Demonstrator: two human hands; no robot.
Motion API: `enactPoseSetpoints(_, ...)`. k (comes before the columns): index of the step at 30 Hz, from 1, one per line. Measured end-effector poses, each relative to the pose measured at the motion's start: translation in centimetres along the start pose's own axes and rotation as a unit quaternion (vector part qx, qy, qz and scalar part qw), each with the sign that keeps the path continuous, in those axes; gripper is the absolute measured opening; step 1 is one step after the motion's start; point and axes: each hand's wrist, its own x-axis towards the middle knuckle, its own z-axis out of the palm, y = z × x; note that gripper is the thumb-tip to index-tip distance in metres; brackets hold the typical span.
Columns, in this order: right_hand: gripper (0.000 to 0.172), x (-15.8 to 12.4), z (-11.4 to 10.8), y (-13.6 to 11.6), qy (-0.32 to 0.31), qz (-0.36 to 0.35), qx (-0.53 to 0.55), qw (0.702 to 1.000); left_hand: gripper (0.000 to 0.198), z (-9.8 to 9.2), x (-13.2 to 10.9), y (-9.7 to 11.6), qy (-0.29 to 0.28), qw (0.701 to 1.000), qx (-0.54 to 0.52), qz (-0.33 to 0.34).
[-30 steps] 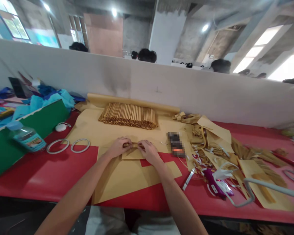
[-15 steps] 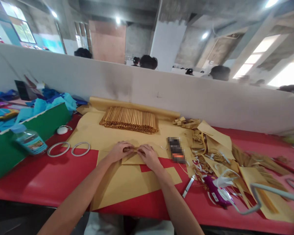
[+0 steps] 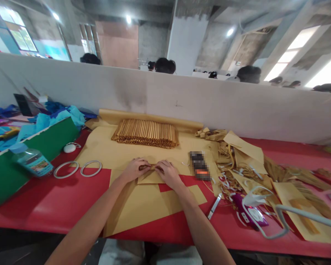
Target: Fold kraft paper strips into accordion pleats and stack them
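My left hand (image 3: pixel 134 169) and my right hand (image 3: pixel 168 173) meet over a small folded strip of brown kraft paper (image 3: pixel 150 167), each pinching one end of it. Under them lies a small sheet of the same brown paper (image 3: pixel 150 178) on larger brown sheets (image 3: pixel 143 206) spread over the red table (image 3: pixel 57 202). Behind the hands sits a long row of pleated brown paper pieces (image 3: pixel 146 133).
Two white rings (image 3: pixel 78 168), a plastic bottle (image 3: pixel 30 160) and a green box (image 3: pixel 30 147) are at the left. A blurred dark object (image 3: pixel 200 165), a metal blade (image 3: pixel 214 206), paper scraps (image 3: pixel 245 162) and a purple tool with cable (image 3: pixel 251 211) are at the right. A white partition (image 3: pixel 182 103) runs behind.
Both hands stay pinched on the folded strip with only small finger shifts. The view has moved slightly.
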Motion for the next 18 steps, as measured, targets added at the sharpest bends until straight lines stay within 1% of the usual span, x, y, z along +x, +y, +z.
enactPoseSetpoints(9,0.010,-0.11,0.23,0.30,0.002,-0.003,0.008,1.000,0.023,-0.04,0.15,0.21,0.000,1.000,0.001,0.006)
enactPoseSetpoints(18,0.007,-0.42,0.37,0.10,0.010,-0.003,0.007,1.000,0.024,-0.02,-0.03,0.33,-0.003,1.000,-0.004,0.009)
